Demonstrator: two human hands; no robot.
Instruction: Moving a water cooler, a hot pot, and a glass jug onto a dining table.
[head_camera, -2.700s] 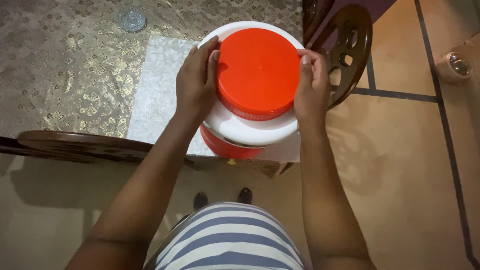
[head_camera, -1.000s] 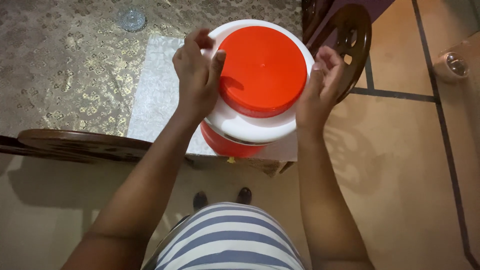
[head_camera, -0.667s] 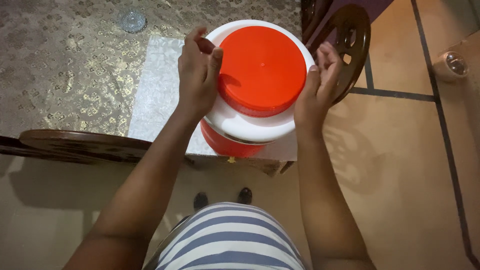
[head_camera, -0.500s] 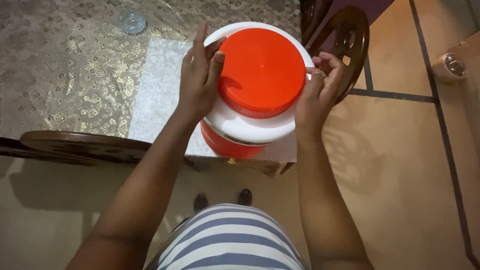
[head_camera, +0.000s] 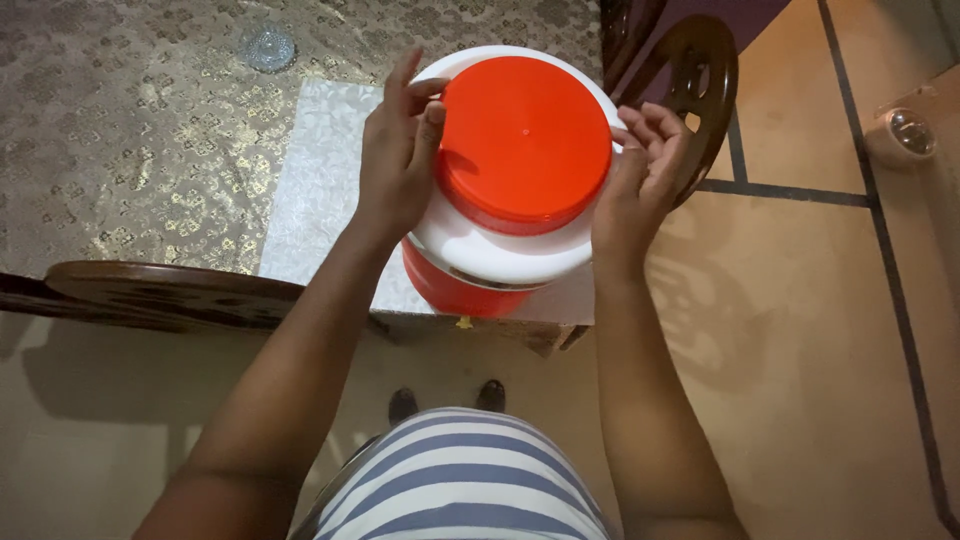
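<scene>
The round orange lid (head_camera: 524, 140) sits on top of a white and orange jug (head_camera: 500, 255), which stands on a pale silvery mat (head_camera: 315, 190) at the near edge of the table covered by a gold patterned cloth (head_camera: 130, 140).

Your left hand (head_camera: 397, 165) lies against the lid's left rim: the thumb presses the edge of the lid, the fingers are loosely spread, and the forefinger points up and away from the jug. It touches the lid rather than clasping it.

Your right hand (head_camera: 640, 175) is at the lid's right rim with its fingers curled in; the fingertips meet the white shoulder of the jug just beside the lid. Whether they pinch anything there, you cannot tell.

One dark wooden chair back (head_camera: 160, 295) runs along the table's near side under your left forearm, and another chair (head_camera: 700, 90) stands just behind your right hand. A small clear glass piece (head_camera: 266, 45) rests on the cloth, well apart from the jug. On the tiled floor (head_camera: 800, 330) to the right lies a small round lamp (head_camera: 905, 130).
</scene>
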